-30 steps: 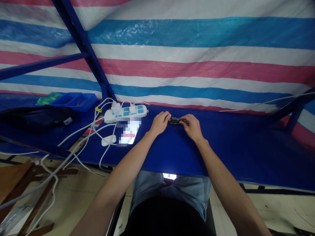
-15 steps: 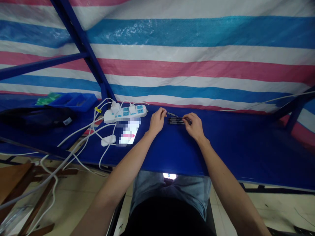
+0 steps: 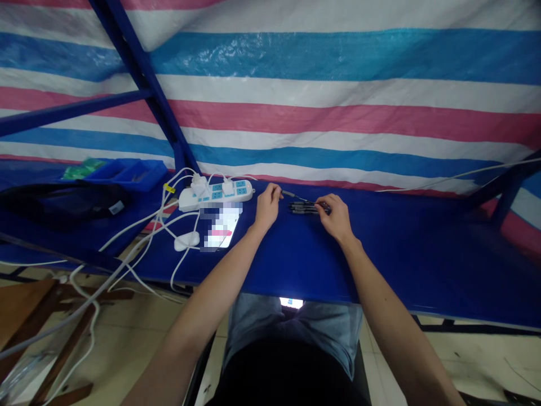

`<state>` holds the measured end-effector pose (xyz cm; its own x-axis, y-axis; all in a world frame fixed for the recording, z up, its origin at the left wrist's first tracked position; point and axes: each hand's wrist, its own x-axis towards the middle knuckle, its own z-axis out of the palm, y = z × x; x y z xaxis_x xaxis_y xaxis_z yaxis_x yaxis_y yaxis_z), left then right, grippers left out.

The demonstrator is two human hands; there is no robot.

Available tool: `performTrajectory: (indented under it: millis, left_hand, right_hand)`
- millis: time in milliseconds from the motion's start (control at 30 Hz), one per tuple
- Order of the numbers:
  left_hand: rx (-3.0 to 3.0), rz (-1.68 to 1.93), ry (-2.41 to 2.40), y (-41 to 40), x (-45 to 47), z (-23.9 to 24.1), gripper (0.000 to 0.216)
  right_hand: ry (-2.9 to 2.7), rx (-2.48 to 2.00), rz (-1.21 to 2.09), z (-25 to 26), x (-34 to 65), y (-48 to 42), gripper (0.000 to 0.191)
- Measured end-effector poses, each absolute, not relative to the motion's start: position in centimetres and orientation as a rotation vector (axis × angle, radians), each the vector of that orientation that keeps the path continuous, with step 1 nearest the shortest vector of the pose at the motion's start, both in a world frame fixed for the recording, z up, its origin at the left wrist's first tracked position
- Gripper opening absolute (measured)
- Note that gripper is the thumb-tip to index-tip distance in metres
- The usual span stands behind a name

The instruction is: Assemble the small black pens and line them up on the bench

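Note:
Several dark pens lie side by side in a small bundle on the blue table. My left hand is closed in a pinch at the grey end of another slim pen, just behind the bundle. A thin stretch of this pen slants down to the right, towards my right hand. My right hand is closed, its thumb and fingers over the right ends of the pens. Exactly which pens its fingertips grip is partly hidden.
Left of my hands are a white power strip with plugs, a lit phone, a white adapter and tangled white cables. Farther left are a blue tray and a black bag. A striped sheet hangs behind.
My left hand has shifted slightly left, with the grey end of the slim pen moving along. More of its thin part shows between my hands. My right hand stays nearly in place.

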<state>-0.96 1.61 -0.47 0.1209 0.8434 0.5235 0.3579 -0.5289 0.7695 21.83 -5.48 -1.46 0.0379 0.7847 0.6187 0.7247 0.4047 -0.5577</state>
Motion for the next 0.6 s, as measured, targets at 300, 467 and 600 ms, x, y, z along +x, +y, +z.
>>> performTrajectory:
  millis: [300, 467, 600]
  left_hand:
    - [1.927, 1.409, 1.172, 1.53, -0.93, -0.41, 0.018]
    - [1.887, 1.429, 1.169, 1.77, -0.94, -0.65, 0.019]
    - [1.872, 1.429, 1.174, 1.77, -0.94, -0.65, 0.020]
  right_hand:
    - [-1.694, -1.339, 0.086, -1.34, 21.76, -5.56, 0.009]
    - [-1.689, -1.350, 0.090, -1.37, 21.77, -5.54, 0.010]
    - [-1.701, -1.358, 0.085, -1.44, 21.77, -5.52, 0.010]
